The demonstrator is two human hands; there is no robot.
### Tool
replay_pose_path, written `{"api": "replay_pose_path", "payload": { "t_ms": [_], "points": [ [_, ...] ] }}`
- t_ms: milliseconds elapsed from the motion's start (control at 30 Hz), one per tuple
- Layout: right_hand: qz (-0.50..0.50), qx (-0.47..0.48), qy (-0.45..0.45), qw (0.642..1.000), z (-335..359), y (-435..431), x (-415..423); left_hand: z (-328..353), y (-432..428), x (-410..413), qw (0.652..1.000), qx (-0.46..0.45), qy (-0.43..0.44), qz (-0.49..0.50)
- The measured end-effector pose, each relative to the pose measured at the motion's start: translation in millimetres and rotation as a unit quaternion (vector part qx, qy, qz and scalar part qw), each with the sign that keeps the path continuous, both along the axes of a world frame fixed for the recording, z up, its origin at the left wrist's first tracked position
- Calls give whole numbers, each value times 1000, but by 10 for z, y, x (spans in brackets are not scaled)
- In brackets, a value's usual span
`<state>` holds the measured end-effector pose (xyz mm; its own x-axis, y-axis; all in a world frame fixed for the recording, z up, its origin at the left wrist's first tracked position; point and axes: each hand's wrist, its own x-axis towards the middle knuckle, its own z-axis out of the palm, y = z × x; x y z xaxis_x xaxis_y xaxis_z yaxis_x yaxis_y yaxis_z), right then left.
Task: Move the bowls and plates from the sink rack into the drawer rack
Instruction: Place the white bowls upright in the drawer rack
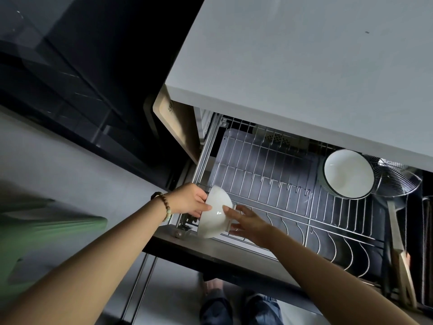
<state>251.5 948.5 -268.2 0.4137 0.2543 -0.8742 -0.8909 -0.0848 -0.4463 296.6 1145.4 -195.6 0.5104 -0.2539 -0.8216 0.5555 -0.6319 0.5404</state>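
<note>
Plain white bowl [216, 214] — glossy, tipped on its side, mouth toward the right — held between left hand [189, 199] and right hand [248, 222] over the front-left corner of the chrome wire drawer rack [269, 165]. Dark-rimmed white bowl [349, 173] stands on edge at the rack's back right.

Home kitchen, countertop [304, 66], pull-out drawer rack [281, 184], cutting board [174, 123]
</note>
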Motion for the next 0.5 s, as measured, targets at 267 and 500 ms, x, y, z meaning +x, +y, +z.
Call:
{"api": "replay_pose_path", "payload": {
  "t_ms": [267, 500],
  "points": [
    [5, 17, 2, 1000, 47, -30, 2, 45, 33, -47, 997, -37, -4, 64],
    [27, -18, -36, 999, 284, -93, 2, 255, -86, -67, 996, -26, -50, 76]
  ]
}}
